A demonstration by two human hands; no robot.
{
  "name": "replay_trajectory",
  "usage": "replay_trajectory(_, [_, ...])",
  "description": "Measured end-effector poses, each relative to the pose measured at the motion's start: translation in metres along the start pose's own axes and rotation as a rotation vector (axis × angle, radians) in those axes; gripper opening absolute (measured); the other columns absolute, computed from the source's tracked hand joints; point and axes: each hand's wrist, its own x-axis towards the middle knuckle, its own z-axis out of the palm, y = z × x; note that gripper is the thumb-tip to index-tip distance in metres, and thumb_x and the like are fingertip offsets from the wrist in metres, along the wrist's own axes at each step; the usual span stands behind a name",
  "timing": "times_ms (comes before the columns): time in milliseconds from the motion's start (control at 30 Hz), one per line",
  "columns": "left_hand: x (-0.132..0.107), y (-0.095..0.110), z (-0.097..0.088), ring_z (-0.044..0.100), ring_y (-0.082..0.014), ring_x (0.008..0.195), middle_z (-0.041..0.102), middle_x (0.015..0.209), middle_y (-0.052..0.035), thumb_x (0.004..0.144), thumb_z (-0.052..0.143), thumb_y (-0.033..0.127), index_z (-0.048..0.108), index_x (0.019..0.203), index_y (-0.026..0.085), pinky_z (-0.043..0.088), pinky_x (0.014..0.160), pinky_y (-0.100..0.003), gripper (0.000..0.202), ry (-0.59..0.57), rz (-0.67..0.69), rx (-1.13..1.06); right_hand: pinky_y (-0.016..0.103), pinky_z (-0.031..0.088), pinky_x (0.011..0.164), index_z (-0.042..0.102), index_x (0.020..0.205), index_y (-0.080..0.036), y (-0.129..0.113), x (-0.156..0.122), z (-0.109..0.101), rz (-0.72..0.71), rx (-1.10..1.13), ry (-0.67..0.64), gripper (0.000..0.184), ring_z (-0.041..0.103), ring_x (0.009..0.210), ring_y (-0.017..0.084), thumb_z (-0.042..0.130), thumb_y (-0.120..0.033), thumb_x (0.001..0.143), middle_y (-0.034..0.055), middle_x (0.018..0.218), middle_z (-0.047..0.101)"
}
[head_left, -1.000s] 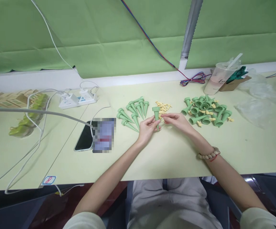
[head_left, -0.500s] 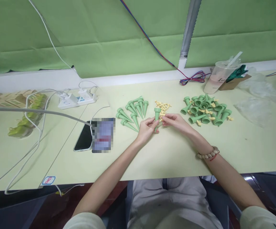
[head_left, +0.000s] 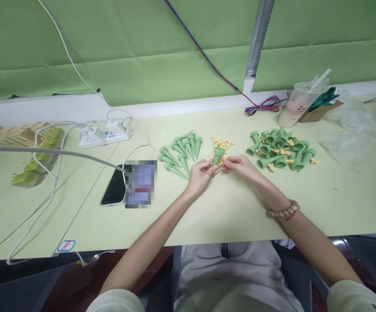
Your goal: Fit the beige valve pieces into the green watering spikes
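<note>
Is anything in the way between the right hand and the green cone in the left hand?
Nothing visible stands between the right hand and the green cone in the left hand; the yellow pieces show behind the cone. The right grip's contents are unclear.

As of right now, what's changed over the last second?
The cone in the left hand tipped: its wide end swung right and toward the camera. The right hand shifted slightly right; can't tell whether it holds anything. No visible grab or release. Left cones, right pile and phone stayed put.
</note>
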Motion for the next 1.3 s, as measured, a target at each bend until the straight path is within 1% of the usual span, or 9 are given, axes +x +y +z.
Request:
replay_trajectory(267, [0.001, 0.002, 0.000, 0.055, -0.0069, 0.052, 0.054, 0.077, -0.0007, 0.065, 0.069, 0.041, 0.067, 0.089, 0.013, 0.052, 0.056, -0.026, 0.037, 0.014, -0.171, -0.188, 0.034, 0.055, 0.076, 0.071, 0.084, -0.015, 0.000, 0.000, 0.001, -0.014, 0.085, 0.103, 0.040, 0.066, 0.071, 0.017, 0.076, -0.044, 0.057, 0.0068, 0.082, 0.071])
replay_trajectory(433, [0.002, 0.004, -0.003, 0.058, -0.0070, 0.053, 0.055, 0.075, -0.0002, 0.066, 0.067, 0.044, 0.063, 0.080, 0.013, 0.051, 0.053, -0.021, 0.035, 0.054, -0.164, -0.173, 0.035, 0.054, 0.082, 0.071, 0.083, -0.016, -0.001, 0.002, -0.002, -0.220, 0.118, 0.305, 0.034, 0.067, 0.080, 0.019, 0.076, -0.039, 0.059, 0.0074, 0.092, 0.071])
replay_trajectory(567, [0.000, 0.007, -0.001, 0.058, -0.0065, 0.056, 0.055, 0.078, -0.0004, 0.066, 0.067, 0.043, 0.065, 0.083, 0.014, 0.051, 0.055, -0.020, 0.034, 0.016, -0.157, -0.154, 0.034, 0.053, 0.084, 0.071, 0.080, -0.016, -0.003, 0.001, 0.001, -0.305, 0.155, 0.368, 0.029, 0.067, 0.085, 0.020, 0.077, -0.033, 0.058, 0.0065, 0.090, 0.072])
replay_trajectory(733, [0.000, 0.005, 0.001, 0.057, -0.0082, 0.059, 0.052, 0.077, 0.0004, 0.067, 0.066, 0.040, 0.066, 0.086, 0.015, 0.051, 0.059, -0.023, 0.031, -0.005, -0.143, -0.131, 0.033, 0.054, 0.083, 0.072, 0.078, -0.017, -0.005, -0.001, 0.004, -0.330, 0.131, 0.331, 0.025, 0.067, 0.082, 0.019, 0.077, -0.031, 0.059, 0.0052, 0.087, 0.072])
replay_trajectory(833, [0.000, 0.004, 0.000, 0.053, -0.0087, 0.061, 0.046, 0.071, 0.0020, 0.071, 0.065, 0.032, 0.067, 0.086, 0.016, 0.050, 0.062, -0.025, 0.022, -0.009, -0.025, -0.062, 0.032, 0.054, 0.078, 0.071, 0.077, -0.017, -0.006, -0.002, 0.005, -0.301, 0.084, 0.314, 0.027, 0.068, 0.078, 0.019, 0.078, -0.034, 0.057, 0.0056, 0.084, 0.072])
replay_trajectory(933, [-0.001, 0.005, -0.003, 0.049, -0.0096, 0.063, 0.045, 0.066, 0.0017, 0.072, 0.064, 0.023, 0.067, 0.071, 0.015, 0.046, 0.062, -0.023, 0.008, 0.004, 0.111, 0.087, 0.030, 0.055, 0.067, 0.070, 0.069, -0.015, -0.010, -0.005, 0.006, -0.204, 0.009, 0.301, 0.031, 0.067, 0.064, 0.018, 0.074, -0.044, 0.060, 0.0065, 0.069, 0.071])
replay_trajectory(1100, [-0.003, 0.005, -0.002, 0.047, -0.0108, 0.066, 0.047, 0.064, 0.0009, 0.072, 0.063, 0.017, 0.062, 0.058, 0.016, 0.040, 0.062, -0.022, 0.014, -0.020, 0.213, 0.210, 0.025, 0.050, 0.054, 0.054, 0.044, -0.015, -0.011, -0.007, 0.007, -0.101, -0.048, 0.173, 0.056, 0.058, 0.046, 0.012, 0.052, -0.063, 0.073, 0.0054, 0.049, 0.061])
replay_trajectory(1200, [-0.002, 0.004, 0.000, 0.049, -0.0112, 0.065, 0.049, 0.064, 0.0006, 0.074, 0.060, 0.018, 0.064, 0.064, 0.016, 0.041, 0.064, -0.023, 0.011, -0.022, 0.189, 0.204, 0.025, 0.050, 0.052, 0.056, 0.052, -0.016, -0.010, -0.005, 0.006, -0.118, -0.025, 0.140, 0.058, 0.058, 0.047, 0.012, 0.045, -0.068, 0.074, 0.0045, 0.052, 0.061])
replay_trajectory(1300, [-0.001, 0.005, -0.002, 0.050, -0.0105, 0.062, 0.049, 0.064, 0.0010, 0.075, 0.060, 0.020, 0.066, 0.068, 0.015, 0.041, 0.063, -0.023, 0.011, -0.008, 0.164, 0.190, 0.026, 0.052, 0.057, 0.063, 0.068, -0.016, -0.010, -0.004, 0.004, -0.137, 0.000, 0.142, 0.048, 0.062, 0.055, 0.014, 0.059, -0.063, 0.066, 0.0045, 0.064, 0.066])
